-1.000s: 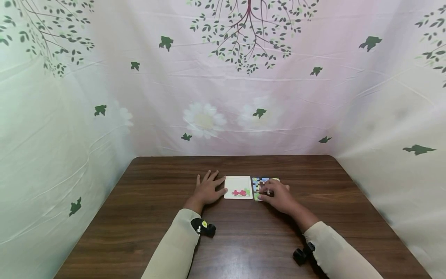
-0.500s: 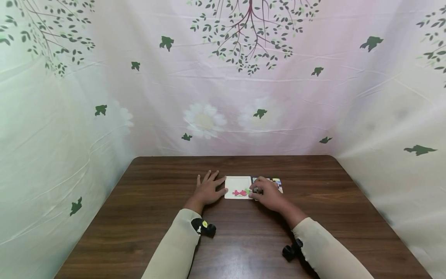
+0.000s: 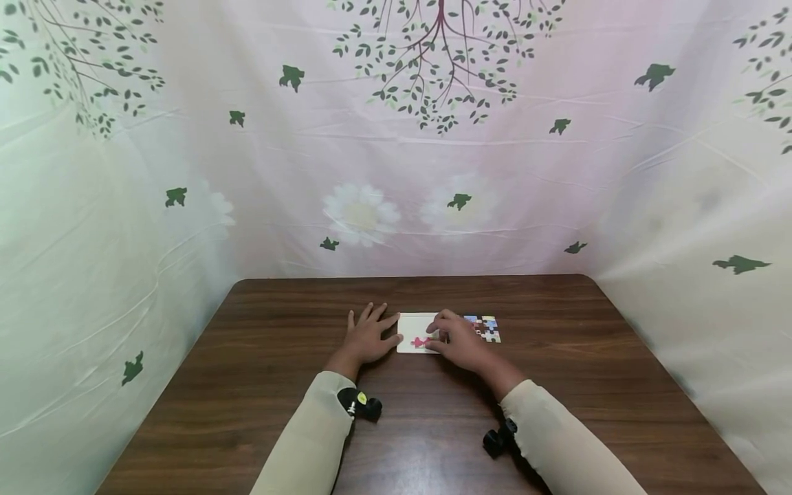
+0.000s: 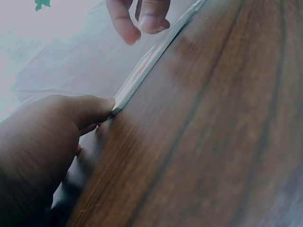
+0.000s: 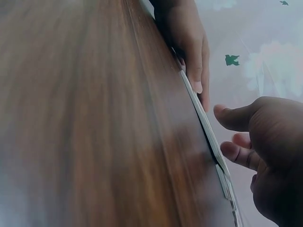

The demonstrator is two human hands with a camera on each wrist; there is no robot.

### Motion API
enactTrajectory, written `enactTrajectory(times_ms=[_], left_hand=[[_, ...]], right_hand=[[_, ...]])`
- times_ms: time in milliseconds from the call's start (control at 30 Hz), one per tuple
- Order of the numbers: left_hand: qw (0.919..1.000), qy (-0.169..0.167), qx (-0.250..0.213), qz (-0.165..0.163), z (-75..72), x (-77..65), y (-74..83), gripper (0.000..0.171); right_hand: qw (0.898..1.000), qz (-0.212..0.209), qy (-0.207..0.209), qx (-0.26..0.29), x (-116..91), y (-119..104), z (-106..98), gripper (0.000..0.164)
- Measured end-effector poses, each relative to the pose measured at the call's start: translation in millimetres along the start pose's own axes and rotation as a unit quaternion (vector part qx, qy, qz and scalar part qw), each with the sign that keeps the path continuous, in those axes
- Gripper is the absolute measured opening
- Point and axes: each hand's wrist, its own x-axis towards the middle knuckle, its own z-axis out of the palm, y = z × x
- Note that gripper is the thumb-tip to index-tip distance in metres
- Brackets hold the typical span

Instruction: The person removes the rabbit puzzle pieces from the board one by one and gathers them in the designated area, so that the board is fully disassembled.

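A white puzzle board (image 3: pixel 408 323) lies on the table, with pink-red pieces (image 3: pixel 418 342) showing along its near edge. My left hand (image 3: pixel 365 340) rests flat with its fingers spread; its index finger and thumb lie at the board's left edge. In the left wrist view the thumb (image 4: pixel 102 106) presses against the board's corner. Above the right part of the board hovers my right hand (image 3: pixel 460 344), thumb and fingers loosely bent. The right wrist view shows a gap between its thumb (image 5: pixel 229 116) and fingers (image 5: pixel 239 153), with nothing visible between them.
To the right of the board lie several joined colourful puzzle pieces (image 3: pixel 489 328), partly covered by my right hand. The dark wooden table (image 3: pixel 421 440) reaches back to a printed cloth (image 3: pixel 408 172), which also hangs along both sides.
My right hand has moved left from the colourful puzzle pieces to over the board, uncovering more of those pieces' right side. My left hand has stayed at the board's left edge.
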Motion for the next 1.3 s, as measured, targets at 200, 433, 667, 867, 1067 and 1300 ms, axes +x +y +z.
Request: enactTrajectory(times_ms=[200,433,667,867,1067,1300], left_hand=[[1.0000,0.000,0.000,0.001,1.6,0.3,-1.5,0.065],[1.0000,0.000,0.001,0.001,0.8,0.8,-0.8,0.065],[1.0000,-0.002,0.003,0.001,-0.6,0.0,-0.5,0.066],[1.0000,-0.001,-0.002,0.001,0.4,0.8,-0.1,0.065],[1.0000,0.000,0.000,0.001,2.6,2.1,-1.8,0.065],[1.0000,0.003,-0.001,0.002,3.1,2.1,-1.8,0.065]], right_hand=[[0.999,0.025,-0.019,-0.018,4.3,-1.3,5.7,0.019],[0.996,0.046,-0.047,-0.060,4.8,-1.9,6.6,0.027],[0.992,0.057,-0.067,-0.096,5.4,-2.9,7.1,0.030],[0.990,0.067,-0.068,-0.104,5.4,-5.0,7.5,0.029],[0.989,0.076,-0.067,-0.109,5.9,-9.0,8.6,0.026],[0.987,0.075,-0.067,-0.125,8.7,-15.0,10.2,0.026]])
